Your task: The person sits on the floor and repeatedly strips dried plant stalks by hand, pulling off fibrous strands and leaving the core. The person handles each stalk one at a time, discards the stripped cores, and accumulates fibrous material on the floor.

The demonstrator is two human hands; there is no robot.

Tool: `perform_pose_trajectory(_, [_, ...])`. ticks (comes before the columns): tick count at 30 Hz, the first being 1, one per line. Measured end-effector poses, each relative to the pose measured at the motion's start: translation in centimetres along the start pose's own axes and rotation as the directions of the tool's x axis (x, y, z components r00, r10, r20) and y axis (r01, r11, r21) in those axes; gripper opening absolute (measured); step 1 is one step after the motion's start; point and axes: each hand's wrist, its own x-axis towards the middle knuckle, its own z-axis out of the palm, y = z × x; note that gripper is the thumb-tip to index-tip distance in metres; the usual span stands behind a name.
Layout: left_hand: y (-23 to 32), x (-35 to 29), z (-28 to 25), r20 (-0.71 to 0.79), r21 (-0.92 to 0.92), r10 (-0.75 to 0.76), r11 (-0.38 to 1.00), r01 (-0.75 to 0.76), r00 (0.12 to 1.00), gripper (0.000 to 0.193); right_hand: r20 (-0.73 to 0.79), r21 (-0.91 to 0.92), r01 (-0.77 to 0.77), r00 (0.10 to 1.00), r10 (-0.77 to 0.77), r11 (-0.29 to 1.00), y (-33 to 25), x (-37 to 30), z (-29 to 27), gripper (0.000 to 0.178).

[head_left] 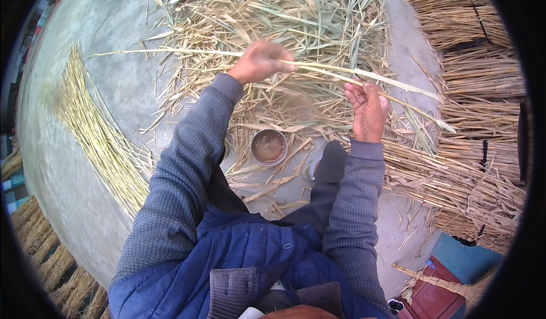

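My left hand [263, 62] is closed round two long, pale reed stalks, just above a heap of husks. One stalk [170, 51] sticks out far to the left of the fist. To the right of it the two stalks fan apart, the upper one ending in a pale, thick tip [409, 88]. My right hand [368, 111] pinches the lower stalk [415, 109] between thumb and fingers, palm partly turned up. A strip of leaf [418, 128] hangs from that stalk near its far end. Exactly where the stalks cross inside my left fist is hidden.
Loose husks and leaves [273, 11] cover the floor ahead. A round metal bowl [268, 147] stands between my feet. Stripped stalks [102, 131] lie in a sheaf at left. Tied reed bundles [478, 80] are stacked at right, and a dark red box [435, 290] sits lower right.
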Motion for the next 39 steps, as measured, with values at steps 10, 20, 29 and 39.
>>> perform_pose_trajectory(10, [0.4, -0.2, -4.4, -0.502, -0.414, -0.085, 0.897, -0.153, 0.86, 0.016, -0.064, 0.015, -0.048, 0.997, 0.049, 0.999, 0.3, 1.4, -2.8, 0.019])
perform_pose_trajectory(20, [0.9, -0.4, -1.1, -0.115, 0.622, 0.476, 0.719, -0.31, 0.872, 0.031, 0.15, 0.011, -0.031, 0.988, 0.029, 0.999, 1.3, 1.5, -0.9, 0.018])
perform_pose_trajectory(29, [1.5, 0.2, -0.5, 0.02, 0.642, 0.374, 0.706, -0.299, 0.927, 0.019, 0.084, -0.046, -0.065, 0.994, 0.069, 0.997, 0.2, 0.6, -0.6, 0.027])
perform_pose_trajectory(39, [2.9, 0.6, 2.9, 0.004, 0.292, 0.416, 0.87, -0.399, 0.91, 0.024, 0.121, -0.056, 0.036, 0.992, -0.029, 0.998, -0.1, -0.2, -0.6, 0.027])
